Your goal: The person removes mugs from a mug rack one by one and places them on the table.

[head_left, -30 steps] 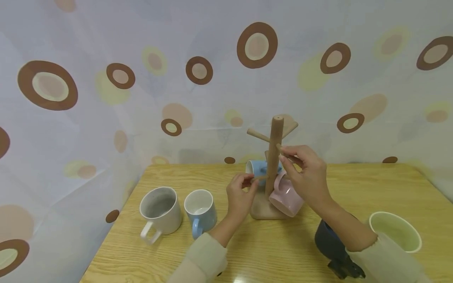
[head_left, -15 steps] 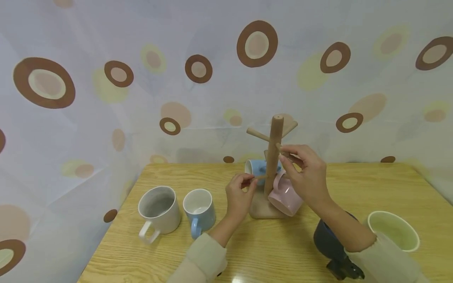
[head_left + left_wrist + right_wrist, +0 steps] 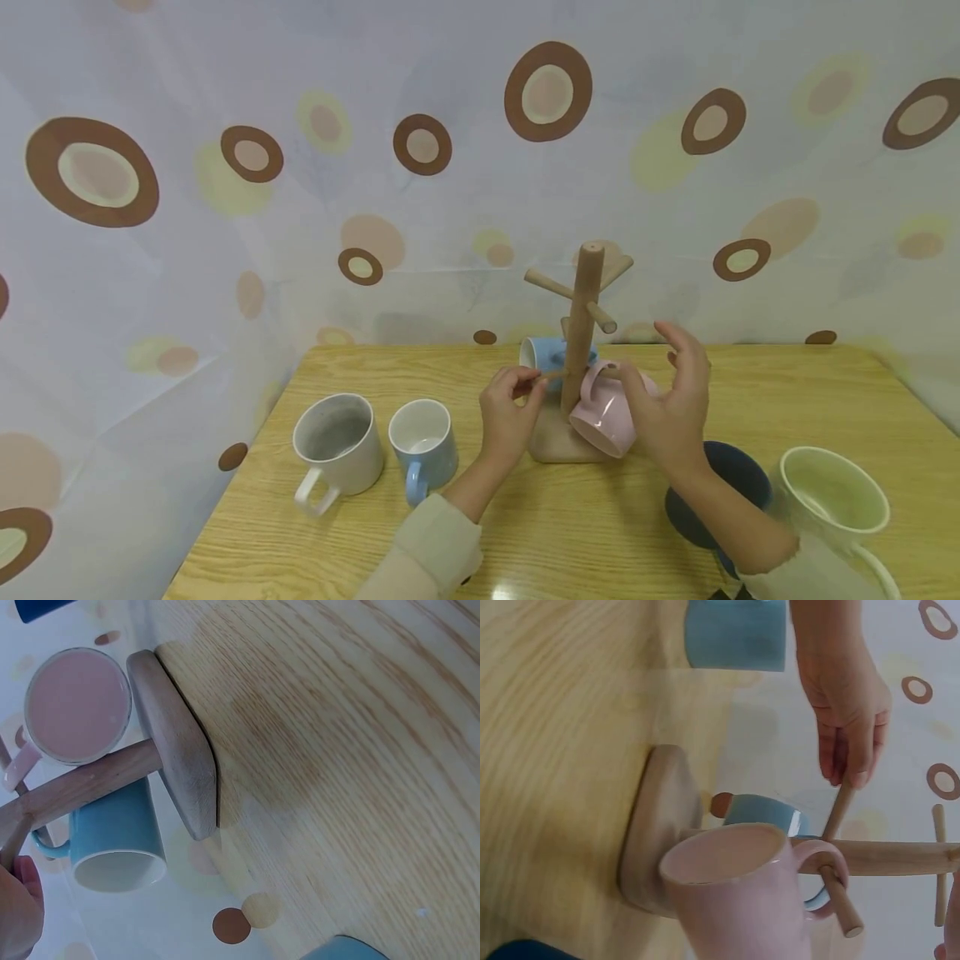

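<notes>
A wooden mug tree stands on the table. My left hand pinches the end of its lower left peg. A pink mug hangs tilted by its handle from the lower right peg. Behind the post, a light blue mug hangs on another peg. My right hand holds nothing; its thumb and index finger are spread apart just right of the pink mug, overlapping it in the head view. The upper front peg shows bare above that hand.
Left of the tree stand a white mug and a light blue mug with a white inside. Under the right forearm sits a dark blue mug, beside a pale green one. A patterned curtain hangs behind the table.
My right hand has let go of the upper front peg and moved right and down, its fingers spreading. The left hand keeps its pinch on the lower peg.
</notes>
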